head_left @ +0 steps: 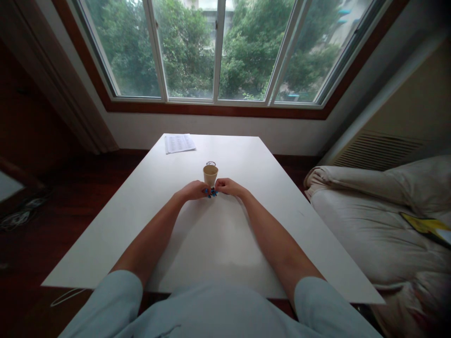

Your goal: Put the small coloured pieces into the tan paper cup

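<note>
A small tan paper cup (210,175) stands upright on the white table (225,234), just beyond my hands. My left hand (193,190) and my right hand (228,187) meet in front of the cup, fingers curled and pinched together. Between the fingertips shows a small blue thing (212,192), too small to name. Both hands seem to hold it. Behind the cup lies a small dark ring-like object (210,163) on the table.
A printed sheet of paper (179,142) lies at the table's far left corner. A bed with white bedding (380,220) stands to the right, with a yellow book (428,227) on it. A wide window runs behind the table. Dark wooden floor lies left.
</note>
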Tool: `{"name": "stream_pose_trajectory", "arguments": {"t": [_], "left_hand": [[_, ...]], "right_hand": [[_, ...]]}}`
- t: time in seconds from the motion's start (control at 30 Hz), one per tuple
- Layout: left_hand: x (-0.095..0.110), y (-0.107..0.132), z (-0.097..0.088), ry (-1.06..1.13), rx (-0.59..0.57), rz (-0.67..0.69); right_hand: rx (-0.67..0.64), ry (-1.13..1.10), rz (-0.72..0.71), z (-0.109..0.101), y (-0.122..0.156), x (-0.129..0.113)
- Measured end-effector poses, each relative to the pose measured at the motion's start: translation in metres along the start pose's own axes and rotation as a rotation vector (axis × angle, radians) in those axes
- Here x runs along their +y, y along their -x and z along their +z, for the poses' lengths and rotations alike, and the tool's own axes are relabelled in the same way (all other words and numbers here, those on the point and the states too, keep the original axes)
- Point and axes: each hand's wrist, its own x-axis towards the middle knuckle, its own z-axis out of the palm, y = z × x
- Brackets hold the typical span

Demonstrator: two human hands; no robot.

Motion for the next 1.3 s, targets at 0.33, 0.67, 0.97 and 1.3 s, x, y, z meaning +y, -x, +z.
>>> {"name": "stream_pose_trajectory", "arguments": {"t": [0.33, 0.67, 0.97, 1.3], "left_hand": [[-0.001, 0.001, 0.004, 0.002, 0.007, 0.001], [-0.002, 0.001, 0.009, -0.013, 0.028, -0.012], [-0.006, -0.002, 0.013, -0.028, 0.059, 0.043], [0.006, -0.012, 0.005, 0.404, 0.513, -0.022]], "right_hand": [[0.086, 0.016, -0.043, 0.005, 0.0, 0.002], [0.115, 0.039, -0.051, 0.006, -0.002, 0.005], [0.096, 0.105, -0.125, 0.003, -0.009, 0.02], [0.104, 0.099, -0.116, 0.003, -0.009, 0.019]]}}
